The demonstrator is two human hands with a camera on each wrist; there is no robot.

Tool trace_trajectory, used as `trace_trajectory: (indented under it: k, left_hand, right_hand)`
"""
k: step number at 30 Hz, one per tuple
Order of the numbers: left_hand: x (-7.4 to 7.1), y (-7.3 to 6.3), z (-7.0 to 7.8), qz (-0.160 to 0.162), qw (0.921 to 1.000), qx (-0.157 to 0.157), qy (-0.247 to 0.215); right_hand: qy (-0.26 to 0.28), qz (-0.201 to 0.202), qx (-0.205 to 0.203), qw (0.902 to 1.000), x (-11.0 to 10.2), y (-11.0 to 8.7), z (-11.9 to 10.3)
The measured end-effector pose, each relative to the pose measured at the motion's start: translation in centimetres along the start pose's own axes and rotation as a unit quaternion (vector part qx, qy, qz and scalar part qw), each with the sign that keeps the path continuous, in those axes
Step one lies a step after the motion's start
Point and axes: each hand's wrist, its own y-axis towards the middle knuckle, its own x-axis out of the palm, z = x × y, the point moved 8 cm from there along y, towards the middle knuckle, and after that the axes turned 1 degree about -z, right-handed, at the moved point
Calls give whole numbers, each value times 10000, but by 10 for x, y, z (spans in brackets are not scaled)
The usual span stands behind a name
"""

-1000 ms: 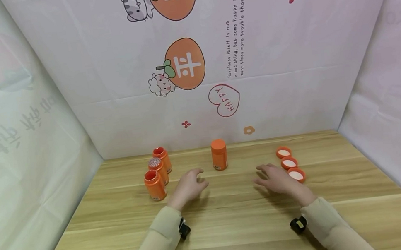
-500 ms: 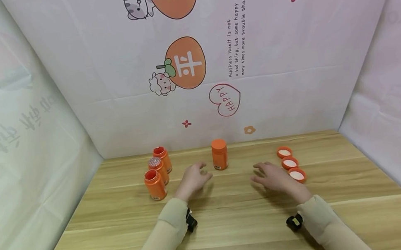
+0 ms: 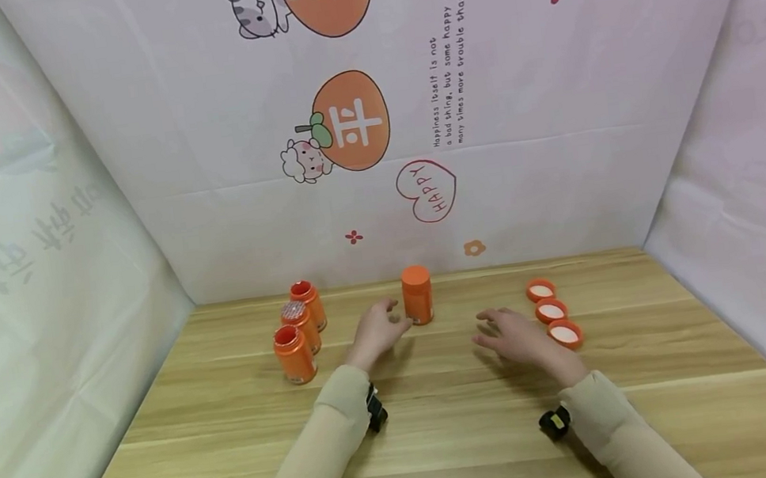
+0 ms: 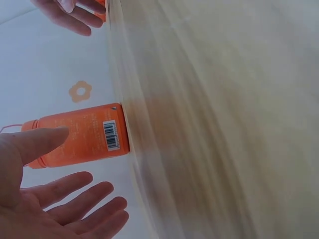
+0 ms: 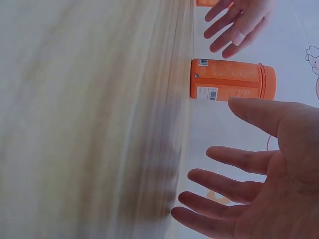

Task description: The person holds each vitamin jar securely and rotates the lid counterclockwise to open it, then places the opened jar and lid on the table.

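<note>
An orange bottle with its lid on stands upright near the back middle of the table. Just left of it is my left hand, thumb and fingers spread apart, fingertips close to the bottle's side. In the left wrist view the bottle shows a barcode label, and the thumb overlaps it. My right hand hovers over the table to the bottle's right, farther off, its fingers loosely extended and holding nothing. The right wrist view has the bottle beyond the right thumb, with the left hand behind it.
Three lidless orange bottles stand in a slanting row at the left; the middle one has a silvery top. Three orange lids lie with white insides up, right of my right hand. A printed white sheet rises behind the table.
My left hand has moved right and forward, up to the lidded bottle. The right hand has shifted slightly left toward it. The bottles and lids have stayed in place.
</note>
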Motion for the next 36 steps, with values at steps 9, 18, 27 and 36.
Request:
trace_trajectory:
  k: [9,18,27,36]
  left_hand:
    - [3,15,-1,145,9998,-55,-87]
    - [9,23,0,134,9991,-2,-393]
    - [18,31,1,86,9984,47,-550]
    - [20,32,1,153,9972,4,-734]
  right_hand:
    - [164,20,-41,9999,3,4,-1]
    - [274,-10,-90,9996,3,5,-5]
    - [283,-27,-131,9995,4,4,-6]
    - [306,-48,-27,9995,4,4,-4]
